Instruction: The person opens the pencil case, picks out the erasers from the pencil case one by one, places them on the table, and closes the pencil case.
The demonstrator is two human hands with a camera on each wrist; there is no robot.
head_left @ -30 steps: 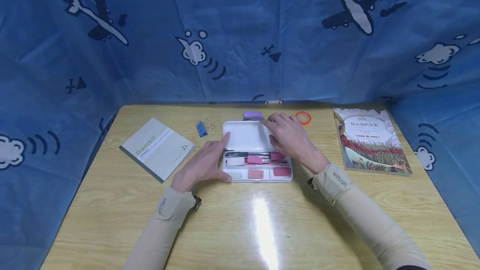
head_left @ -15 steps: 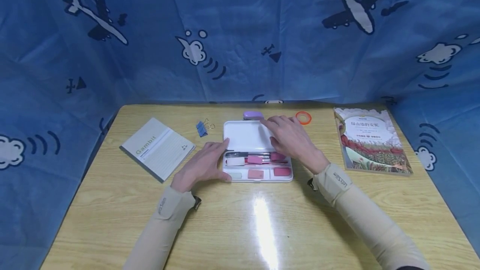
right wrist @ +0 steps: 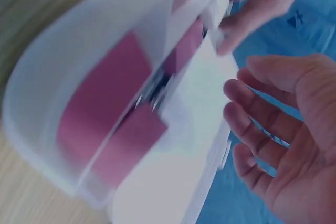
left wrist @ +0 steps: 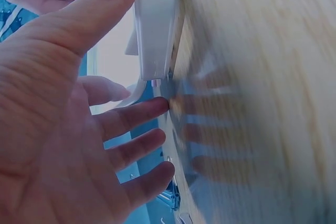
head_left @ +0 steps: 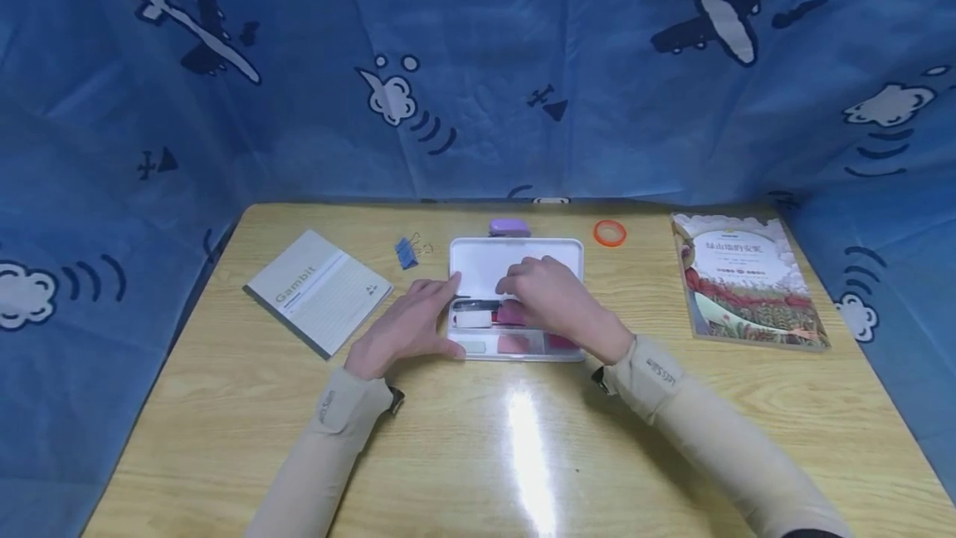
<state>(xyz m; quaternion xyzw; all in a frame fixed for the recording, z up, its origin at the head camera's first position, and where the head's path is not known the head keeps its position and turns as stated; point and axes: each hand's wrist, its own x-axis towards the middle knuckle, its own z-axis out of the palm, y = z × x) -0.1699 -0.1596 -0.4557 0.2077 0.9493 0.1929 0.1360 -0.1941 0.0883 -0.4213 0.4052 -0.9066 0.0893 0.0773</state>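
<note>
White plastic marks the open pencil case lying between our two hands on the wooden worktop, its lid folded back away from us. Our left hand rests with relaxed, spread fingers against the case's left edge, thumb up at the hinge, holding nothing. Our right hand hovers over the tray with fingers loosely bent above the pink erasers and pens; whether it grips anything, we cannot tell. Beyond the right hand sit a purple sharpener and an orange tape ring, with a picture book further out to its right. Left of the left hand lie a blue binder clip and a grey notebook.
</note>
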